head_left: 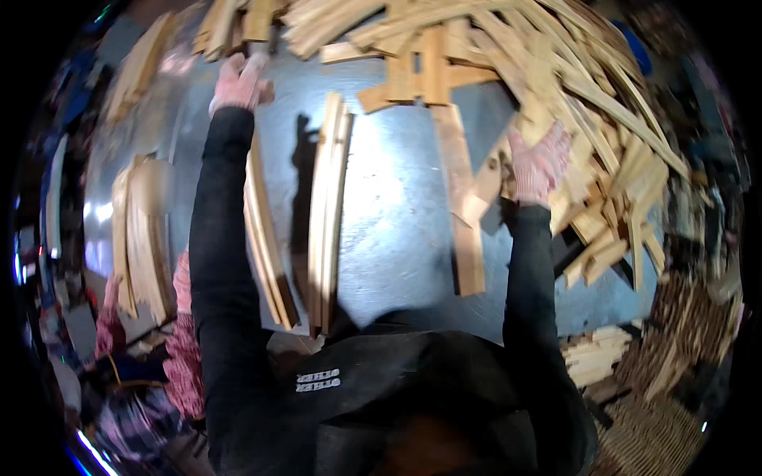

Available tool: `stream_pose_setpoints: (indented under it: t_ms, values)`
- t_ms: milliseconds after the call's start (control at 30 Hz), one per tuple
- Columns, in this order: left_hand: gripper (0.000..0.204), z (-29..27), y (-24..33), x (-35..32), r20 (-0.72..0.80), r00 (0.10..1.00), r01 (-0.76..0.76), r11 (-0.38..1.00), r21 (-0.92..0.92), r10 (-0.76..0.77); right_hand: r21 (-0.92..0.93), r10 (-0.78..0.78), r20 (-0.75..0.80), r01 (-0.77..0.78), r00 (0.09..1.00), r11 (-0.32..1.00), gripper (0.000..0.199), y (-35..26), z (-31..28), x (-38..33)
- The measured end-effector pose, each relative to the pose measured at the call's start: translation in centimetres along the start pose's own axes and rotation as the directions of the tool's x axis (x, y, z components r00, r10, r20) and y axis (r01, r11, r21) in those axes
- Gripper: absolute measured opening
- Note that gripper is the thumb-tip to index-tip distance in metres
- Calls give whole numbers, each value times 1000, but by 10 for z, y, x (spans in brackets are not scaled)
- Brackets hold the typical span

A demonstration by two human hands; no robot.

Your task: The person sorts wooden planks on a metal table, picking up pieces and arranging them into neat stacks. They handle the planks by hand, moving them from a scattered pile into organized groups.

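My left hand (240,84), in a pale pink work glove, is stretched to the far side of the metal table. Its fingers are apart, at the near ends of some wooden boards (258,22); whether it touches them I cannot tell. My right hand (541,164), gloved the same way, has its fingers spread over the heap of wooden slats (583,119) at the right. A slanting board (482,194) lies beside its wrist. Between my arms stand apart a narrow stack of slats (326,210) and a single board (458,198). Another stack (266,238) lies along my left forearm.
The bluish metal table (389,230) spreads before me. At the left a co-worker's pink sleeves (184,361) reach toward another stack of boards (145,230). More boards (141,67) lie at the far left corner. Piled wood (675,341) stands beyond the table at the lower right.
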State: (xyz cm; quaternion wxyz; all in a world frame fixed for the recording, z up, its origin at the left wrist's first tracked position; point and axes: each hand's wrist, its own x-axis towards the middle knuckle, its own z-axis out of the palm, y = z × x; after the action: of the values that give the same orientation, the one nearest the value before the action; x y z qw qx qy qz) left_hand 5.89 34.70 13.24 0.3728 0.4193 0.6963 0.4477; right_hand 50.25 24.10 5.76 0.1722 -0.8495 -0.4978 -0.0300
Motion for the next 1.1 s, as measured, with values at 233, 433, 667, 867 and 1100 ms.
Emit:
stream_pose_setpoints:
  t_ms: [233, 433, 667, 867, 1100]
  values:
    - [66, 138, -103, -159, 553, 805, 401, 884, -240, -215, -202, -17, 303, 82, 953, 976, 107, 30, 31, 38]
    - [60, 233, -159, -200, 503, 827, 426, 864, -267, -251, -242, -307, 115, 326, 945, 914, 96, 12, 89, -3]
    - [36, 206, -164, -202, 686, 714, 510, 777, -370, -142, 597, -555, 374, 265, 743, 758, 76, -6, -2, -53]
    - [49, 195, -151, -226, 699, 633, 724, 573, -385, -331, 22, -260, 550, 298, 794, 954, 60, 22, -14, 30]
    - [48, 206, -142, -249, 898, 413, 894, 253, -369, -151, 515, -699, 665, 516, 264, 685, 70, -2, -36, -30]
